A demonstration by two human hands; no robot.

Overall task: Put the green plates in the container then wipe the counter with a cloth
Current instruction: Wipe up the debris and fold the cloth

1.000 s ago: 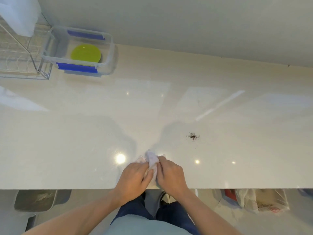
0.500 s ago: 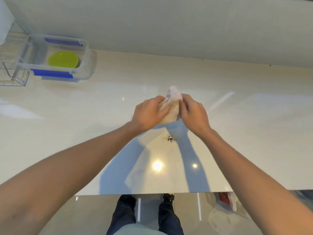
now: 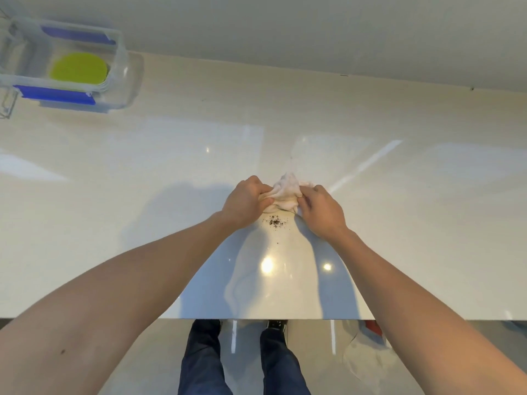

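Observation:
A bunched white cloth [image 3: 286, 193] rests on the glossy cream counter [image 3: 171, 172] near its middle. My left hand [image 3: 245, 202] grips its left side and my right hand [image 3: 320, 208] grips its right side. Just in front of the cloth, between my wrists, lies a small patch of dark crumbs [image 3: 275, 222]. At the far left, against the wall, a clear plastic container [image 3: 119, 72] with blue clips holds a green plate [image 3: 78, 69] lying flat inside.
A wire dish rack [image 3: 7, 104] shows at the left edge beside the container. The counter's front edge [image 3: 256, 319] runs across below my arms; beneath it are my legs, the floor and a plastic bag [image 3: 368, 354] at the right.
Both hands carried the cloth from the counter's front edge out past the crumbs, then lowered it onto the counter just behind them. The view shifted right.

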